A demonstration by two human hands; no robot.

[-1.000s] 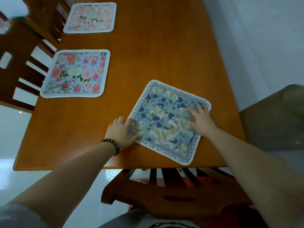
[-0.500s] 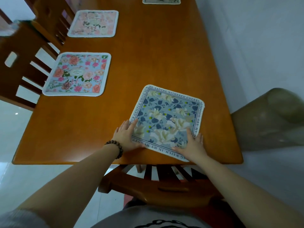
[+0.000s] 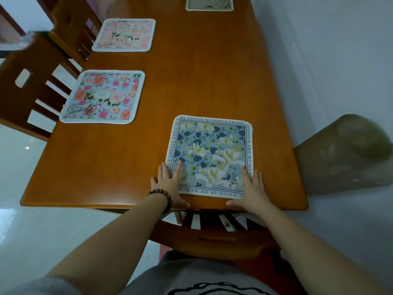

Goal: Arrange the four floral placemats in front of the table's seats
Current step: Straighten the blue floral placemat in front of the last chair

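the blue placemat point(image 3: 210, 156), crooked a second ago, now lies square at 6 o'clock; left hand point(image 3: 168, 186) and right hand point(image 3: 251, 188) press it with flat, spread fingers, so all four look placed

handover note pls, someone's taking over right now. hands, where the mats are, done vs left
Left hand: open, flat on the near-left corner of the blue placemat.
Right hand: open, flat on its near-right corner.
Blue placemat: at the near end of the table, square to the edge, in front of the near chair.
Bright floral placemat and pale pink placemat: along the left side, each by a chair.
Fourth placemat: at the far end, partly cut off by the frame.
Done: all four look placed.
Left: lift both hands; check the far mat, its seat is out of view.
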